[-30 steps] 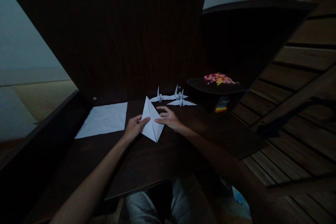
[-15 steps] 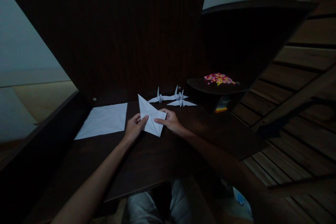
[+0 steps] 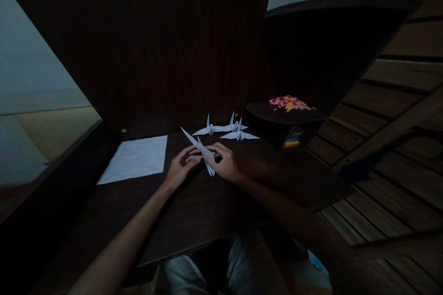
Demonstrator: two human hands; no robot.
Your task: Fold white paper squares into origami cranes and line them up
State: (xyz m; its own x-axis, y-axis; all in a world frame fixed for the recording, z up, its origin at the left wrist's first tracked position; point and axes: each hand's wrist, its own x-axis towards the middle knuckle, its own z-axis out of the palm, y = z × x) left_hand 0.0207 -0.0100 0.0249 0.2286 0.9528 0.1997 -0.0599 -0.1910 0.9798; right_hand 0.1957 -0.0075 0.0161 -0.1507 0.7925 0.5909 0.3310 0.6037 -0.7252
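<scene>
Head view shows both forearms reaching forward over the dark wooden surface (image 3: 194, 212), and the two hands meet near its middle. The left hand (image 3: 180, 166) comes from the lower left, its fingers curled and closed on the folded white paper (image 3: 202, 150). The right hand (image 3: 223, 162) comes from the lower right, the wrist bent inward, and its fingers pinch the same paper from the other side. The paper is a narrow pointed shape, held tilted just above the surface, its long tip pointing up and to the left. A flat white sheet (image 3: 136, 159) lies to the left, apart from the hands. Finished paper cranes (image 3: 226, 130) stand just behind the hands.
</scene>
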